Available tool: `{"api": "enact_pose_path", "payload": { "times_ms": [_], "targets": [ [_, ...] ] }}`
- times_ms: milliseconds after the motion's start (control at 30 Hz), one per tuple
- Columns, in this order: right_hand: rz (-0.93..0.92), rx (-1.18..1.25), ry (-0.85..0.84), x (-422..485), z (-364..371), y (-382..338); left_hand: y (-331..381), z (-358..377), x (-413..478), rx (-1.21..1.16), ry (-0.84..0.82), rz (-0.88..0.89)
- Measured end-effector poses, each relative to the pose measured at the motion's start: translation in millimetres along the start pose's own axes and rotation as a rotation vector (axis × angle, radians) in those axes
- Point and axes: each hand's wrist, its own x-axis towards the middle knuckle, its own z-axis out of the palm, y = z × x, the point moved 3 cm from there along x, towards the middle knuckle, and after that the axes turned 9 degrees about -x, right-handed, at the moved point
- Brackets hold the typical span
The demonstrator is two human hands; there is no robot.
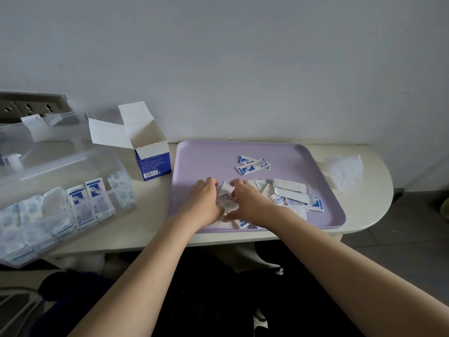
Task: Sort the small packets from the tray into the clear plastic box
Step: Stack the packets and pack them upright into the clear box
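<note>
Our left hand and right hand gather, fingers pinching packets between them; next we'd carry them left to the box.

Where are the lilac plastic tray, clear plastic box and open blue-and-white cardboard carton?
Lilac plastic tray point(206, 158): head view, bare far floor.
Clear plastic box point(122, 188): head view, right end wall.
Open blue-and-white cardboard carton point(154, 164): head view, blue front.

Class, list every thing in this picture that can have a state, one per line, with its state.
clear plastic box, lid open, partly filled
cardboard carton, upright, flaps open
purple tray, lying flat, partly covered
small packets, loose, heaped unsorted on the tray
left hand, fingers curled on small packets
right hand, fingers curled on small packets
</note>
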Motion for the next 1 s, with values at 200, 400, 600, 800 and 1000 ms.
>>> {"api": "enact_pose_path", "payload": {
  "times_ms": [200, 400, 600, 800, 1000],
  "targets": [
    [-0.06, 0.062, -0.041, -5, 1, -3, -1, 1, -5, -0.006, -0.027, -0.021],
    [-0.197, 0.074, -0.055, -12, -7, 1, 0, -2, -4, -0.089, -0.001, -0.018],
    [-0.273, -0.015, 0.069, -14, -12, 7, 2, 3, -9, 0.021, -0.08, 0.018],
    [-0.271, -0.238, 0.038, -12, -11, 6, 1, 3, -14, 0.068, -0.119, 0.045],
    [-0.227, -0.313, -0.02, -14, -9, 6, -4, 3, -15, 0.154, -0.122, 0.008]
  ]
}}
